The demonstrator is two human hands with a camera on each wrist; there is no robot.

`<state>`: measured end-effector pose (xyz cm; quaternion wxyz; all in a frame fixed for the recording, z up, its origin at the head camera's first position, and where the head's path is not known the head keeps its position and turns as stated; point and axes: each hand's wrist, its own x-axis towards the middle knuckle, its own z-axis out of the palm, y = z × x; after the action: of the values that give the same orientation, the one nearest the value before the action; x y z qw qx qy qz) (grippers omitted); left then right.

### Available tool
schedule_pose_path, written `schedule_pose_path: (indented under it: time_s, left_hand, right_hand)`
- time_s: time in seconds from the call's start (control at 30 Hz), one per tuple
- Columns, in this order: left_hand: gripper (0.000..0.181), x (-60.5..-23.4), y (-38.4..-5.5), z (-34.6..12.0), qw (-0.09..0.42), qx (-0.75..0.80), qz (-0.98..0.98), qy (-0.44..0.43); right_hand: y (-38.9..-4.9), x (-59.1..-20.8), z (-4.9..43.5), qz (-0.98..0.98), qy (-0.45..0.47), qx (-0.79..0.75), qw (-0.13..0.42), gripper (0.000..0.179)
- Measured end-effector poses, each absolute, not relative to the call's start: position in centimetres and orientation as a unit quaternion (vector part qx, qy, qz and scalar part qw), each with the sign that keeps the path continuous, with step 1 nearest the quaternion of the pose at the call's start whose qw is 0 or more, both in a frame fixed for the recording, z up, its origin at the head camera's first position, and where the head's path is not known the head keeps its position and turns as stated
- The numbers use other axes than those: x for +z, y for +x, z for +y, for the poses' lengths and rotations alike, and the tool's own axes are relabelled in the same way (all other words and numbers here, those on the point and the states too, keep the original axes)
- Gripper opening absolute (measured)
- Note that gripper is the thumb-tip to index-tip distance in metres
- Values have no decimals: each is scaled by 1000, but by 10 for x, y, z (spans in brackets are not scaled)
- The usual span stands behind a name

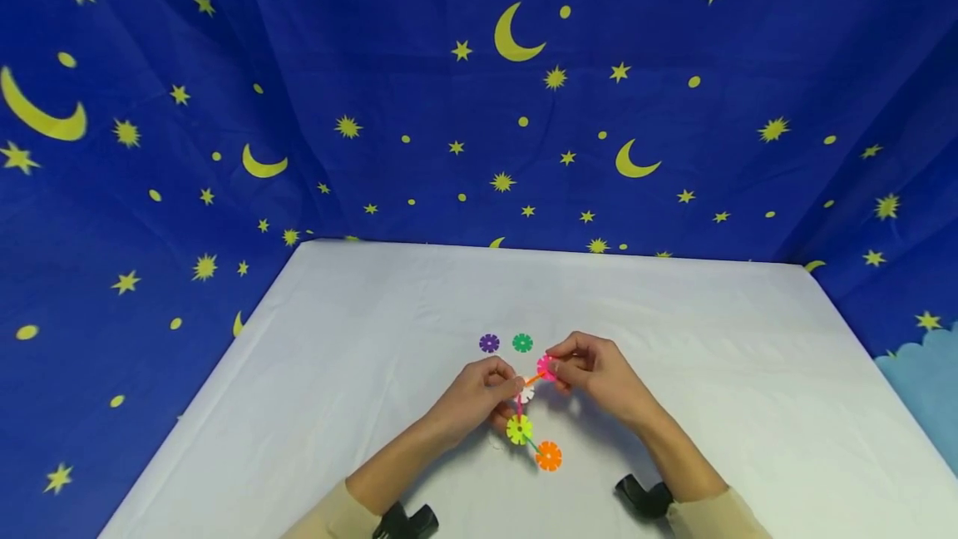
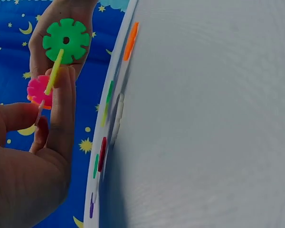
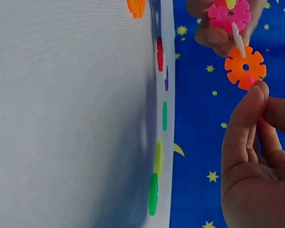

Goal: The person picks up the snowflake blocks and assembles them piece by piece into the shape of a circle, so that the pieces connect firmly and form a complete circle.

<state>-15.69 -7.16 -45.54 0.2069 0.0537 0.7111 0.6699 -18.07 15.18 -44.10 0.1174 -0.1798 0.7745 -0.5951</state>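
Both hands hold one chain of slotted plastic flower discs joined at their edges. My left hand [image 1: 475, 398] pinches it by the white disc [image 1: 526, 392] between thumb and fingers. At the other end my right hand [image 1: 599, 373] grips the pink disc [image 1: 546, 368], with an edge-on orange disc [image 1: 535, 378] bridging the two. Below the left hand hang a yellow disc [image 1: 519, 430] and an orange disc [image 1: 549, 456]. In the left wrist view a green disc [image 2: 66, 42] shows at the chain's far end. The right fingertips pinch a pink disc below an orange one [image 3: 245, 67] in the right wrist view.
On the white-covered table [image 1: 748, 373], a purple disc [image 1: 490, 343] and a green disc [image 1: 522, 343] lie beyond the hands. Both wrist views show several loose discs edge-on along the tabletop. Black wrist mounts [image 1: 644, 497] sit by the sleeves. A blue starry curtain [image 1: 419, 90] surrounds the table.
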Motion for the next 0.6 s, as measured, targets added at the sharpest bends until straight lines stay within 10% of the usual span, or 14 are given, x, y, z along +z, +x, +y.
schedule_pose_path:
  time_s: [0.6]
  left_hand:
    - [20, -455, -158, -72, 261, 750, 602, 84]
  right_hand:
    - [-185, -443, 155, 810, -150, -564, 64, 25]
